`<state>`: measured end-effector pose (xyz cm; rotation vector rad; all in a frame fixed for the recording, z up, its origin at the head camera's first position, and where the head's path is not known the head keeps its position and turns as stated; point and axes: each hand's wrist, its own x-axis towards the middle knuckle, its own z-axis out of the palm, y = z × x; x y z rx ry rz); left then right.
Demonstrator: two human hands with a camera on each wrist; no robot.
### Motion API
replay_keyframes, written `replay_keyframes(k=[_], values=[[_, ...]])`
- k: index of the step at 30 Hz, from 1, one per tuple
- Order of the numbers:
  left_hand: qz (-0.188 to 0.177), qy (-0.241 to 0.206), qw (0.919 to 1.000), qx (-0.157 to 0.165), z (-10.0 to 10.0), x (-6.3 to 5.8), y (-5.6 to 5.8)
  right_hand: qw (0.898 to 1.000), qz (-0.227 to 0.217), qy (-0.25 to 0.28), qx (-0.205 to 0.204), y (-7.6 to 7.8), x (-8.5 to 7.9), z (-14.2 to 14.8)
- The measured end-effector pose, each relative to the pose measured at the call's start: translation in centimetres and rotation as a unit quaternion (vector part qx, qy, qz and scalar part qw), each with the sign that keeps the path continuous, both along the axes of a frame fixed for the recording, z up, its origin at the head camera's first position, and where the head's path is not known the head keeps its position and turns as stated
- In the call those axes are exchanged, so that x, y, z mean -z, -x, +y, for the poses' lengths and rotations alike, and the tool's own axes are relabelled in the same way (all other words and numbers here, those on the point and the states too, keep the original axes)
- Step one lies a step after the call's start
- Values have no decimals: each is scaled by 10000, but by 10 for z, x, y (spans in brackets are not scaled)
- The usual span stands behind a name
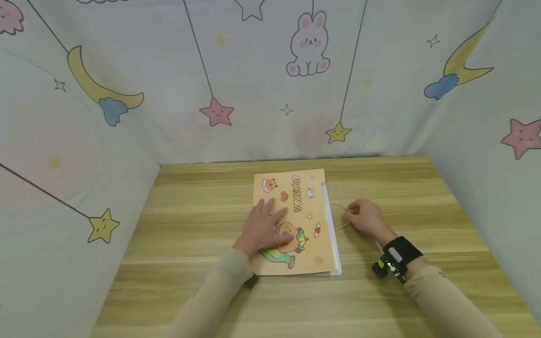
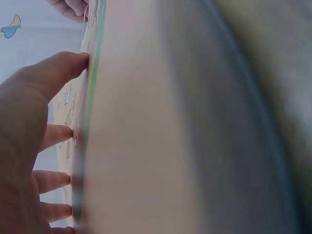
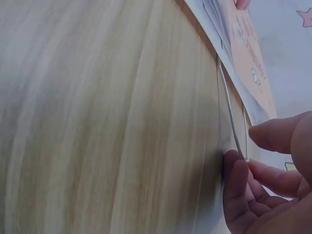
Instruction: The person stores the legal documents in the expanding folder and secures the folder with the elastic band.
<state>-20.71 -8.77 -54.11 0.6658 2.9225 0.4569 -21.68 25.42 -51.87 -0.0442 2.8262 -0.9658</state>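
A peach-coloured folder printed with CAPYBARA and cartoon figures lies on the table, its lettering turned sideways. White sheets or an inner layer show along its right edge. My left hand rests on the cover with spread fingers; the left wrist view shows its fingertips touching the surface. A thin pale cord loops out from the folder's right side. Beside that edge, my right hand holds the far end of the loop in its curled fingers, while the thumb appears apart from the cord in the right wrist view.
The wood-grain table extends around the folder. A pale wall covering with moons, stars and a rabbit stands behind it and along both sides. A black strap with a small device sits on my right wrist.
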Motion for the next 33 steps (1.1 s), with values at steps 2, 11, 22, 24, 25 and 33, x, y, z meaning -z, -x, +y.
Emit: replay_keyframes(k=[2, 11, 22, 24, 25, 33], values=[[43, 55, 10000, 22, 1, 0, 0, 9999, -136, 68, 76, 0, -1, -4], [12, 402, 9992, 46, 2, 3, 0, 9836, -787, 1606, 213, -3, -7, -6], [-151, 477, 9987, 20, 2, -3, 0, 9318, -1484, 3308, -197, 0, -4, -8], [-128, 507, 9986, 47, 3, -3, 1, 9330, -1384, 3306, -334, 1, -2, -11], [-121, 519, 9986, 59, 3, -3, 1, 9358, -1289, 3254, -422, 1, -1, -12], [-103, 584, 9982, 79, 5, -6, 1, 9660, -286, 2464, -727, 0, 5, -30]])
